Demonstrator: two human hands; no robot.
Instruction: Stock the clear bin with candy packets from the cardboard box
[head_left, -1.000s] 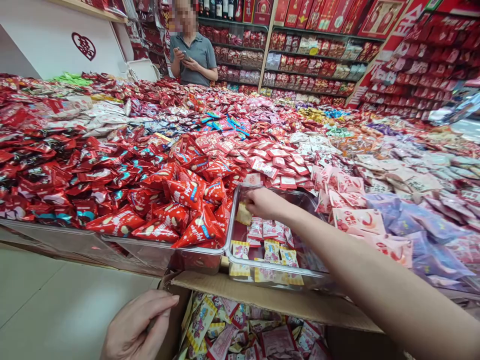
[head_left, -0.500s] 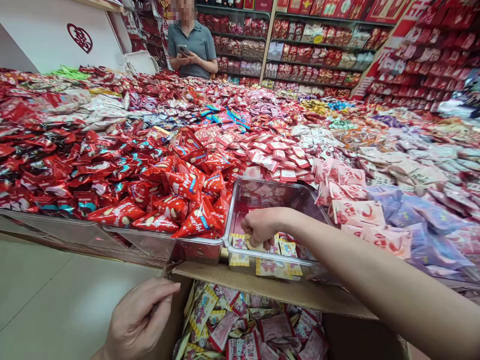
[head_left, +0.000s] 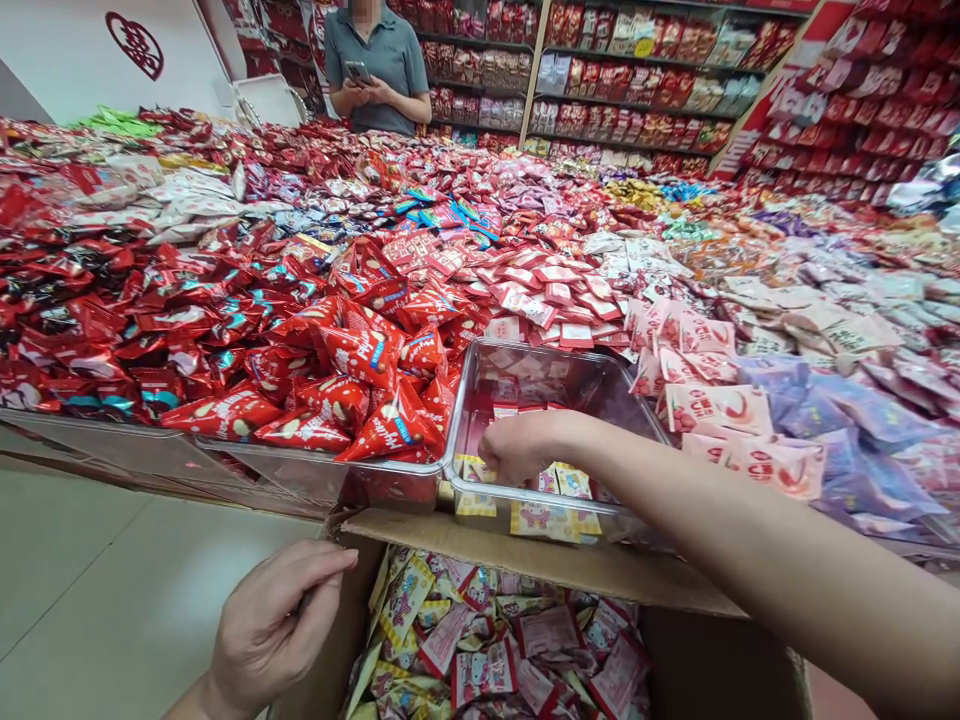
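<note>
The right hand (head_left: 521,447) is inside the clear tray (head_left: 592,380), which stands at the front edge of the bench. Its fingers are bent downward near the front left corner of the tray; their tips are hidden, so I cannot tell if they hold a packet. Small yellow-edged packets (head_left: 476,485) lie along the tray's front wall. The left hand (head_left: 281,615) is beside the upper left corner of the cardboard box (head_left: 540,563), its fingers curled and the thumb close to the forefinger; I cannot tell whether something is inside. Mixed packets (head_left: 484,672) fill the box, below the bench's front edge. Red packets (head_left: 397,420) are heaped just left of the tray, pink packets (head_left: 716,407) just right.
</note>
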